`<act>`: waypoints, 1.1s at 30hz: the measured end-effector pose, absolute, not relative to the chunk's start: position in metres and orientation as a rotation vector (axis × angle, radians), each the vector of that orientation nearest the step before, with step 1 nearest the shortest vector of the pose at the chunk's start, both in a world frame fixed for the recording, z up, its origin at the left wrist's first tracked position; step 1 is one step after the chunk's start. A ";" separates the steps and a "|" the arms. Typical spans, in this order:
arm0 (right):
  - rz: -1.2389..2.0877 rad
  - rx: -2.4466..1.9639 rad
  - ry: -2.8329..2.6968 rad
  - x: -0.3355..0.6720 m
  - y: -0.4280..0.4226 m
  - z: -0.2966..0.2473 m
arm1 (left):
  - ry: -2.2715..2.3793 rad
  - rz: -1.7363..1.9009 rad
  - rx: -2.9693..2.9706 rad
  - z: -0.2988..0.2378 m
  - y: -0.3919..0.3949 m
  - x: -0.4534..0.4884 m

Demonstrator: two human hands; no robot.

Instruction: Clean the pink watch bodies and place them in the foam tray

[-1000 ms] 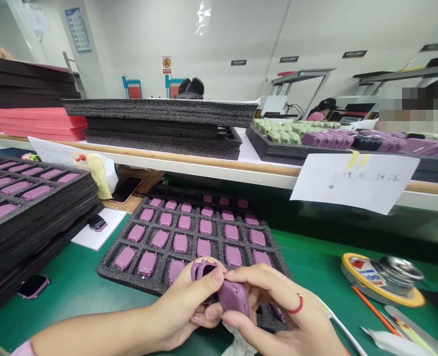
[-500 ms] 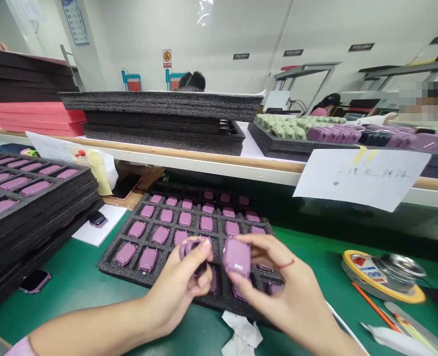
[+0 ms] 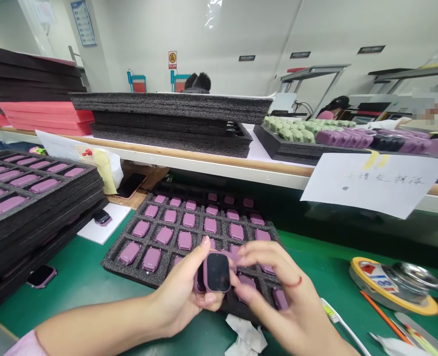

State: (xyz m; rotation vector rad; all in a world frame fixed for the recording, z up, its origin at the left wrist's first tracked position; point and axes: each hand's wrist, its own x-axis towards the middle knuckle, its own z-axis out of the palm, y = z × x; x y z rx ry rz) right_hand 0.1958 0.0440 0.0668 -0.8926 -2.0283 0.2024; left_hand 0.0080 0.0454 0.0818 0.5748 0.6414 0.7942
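Both my hands meet over the near edge of a black foam tray (image 3: 124,264) that holds several purple watch bodies in its pockets. My left hand (image 3: 184,294) is closed on a purple watch body (image 3: 216,273) whose dark screen faces me. A second purple part sits behind it, partly hidden by my fingers. My right hand (image 3: 278,296) pinches the right side of the same watch body, fingers curled, with a red thread ring on one finger.
A stack of foam trays (image 3: 37,207) with purple parts stands at the left, a loose watch (image 3: 41,276) beside it. White tissue (image 3: 246,336) lies under my hands. A tape roll with a metal dish (image 3: 393,284), an orange pencil and tools lie at right. A shelf carries foam sheets and a paper sign (image 3: 374,183).
The two purple parts, held apart half a second ago, have come together. The piece now shows its dark screen toward me, and both hands sit lower and closer over the tray's near edge.
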 end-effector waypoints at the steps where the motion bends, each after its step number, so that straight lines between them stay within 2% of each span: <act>1: 0.199 -0.824 -2.058 0.193 0.039 0.072 | 0.633 0.760 0.567 0.081 0.044 0.009; 12: 0.145 -0.782 -1.974 0.185 0.026 0.085 | 0.554 0.702 0.591 0.080 0.039 0.013; 18: 0.477 -0.908 -1.366 0.195 0.028 0.087 | 0.558 0.659 0.615 0.079 0.037 0.011; 21: 0.526 -0.949 -1.258 0.199 0.027 0.089 | 0.528 0.669 0.617 0.078 0.038 0.010; 26: 0.314 -0.972 -1.373 0.204 0.025 0.096 | 0.473 0.667 0.611 0.075 0.038 0.009; 30: 0.061 -0.827 -1.728 0.213 0.023 0.097 | 0.485 0.660 0.621 0.075 0.038 0.010; 33: 0.081 -0.739 -1.998 0.214 0.017 0.095 | 0.509 0.648 0.593 0.079 0.037 0.010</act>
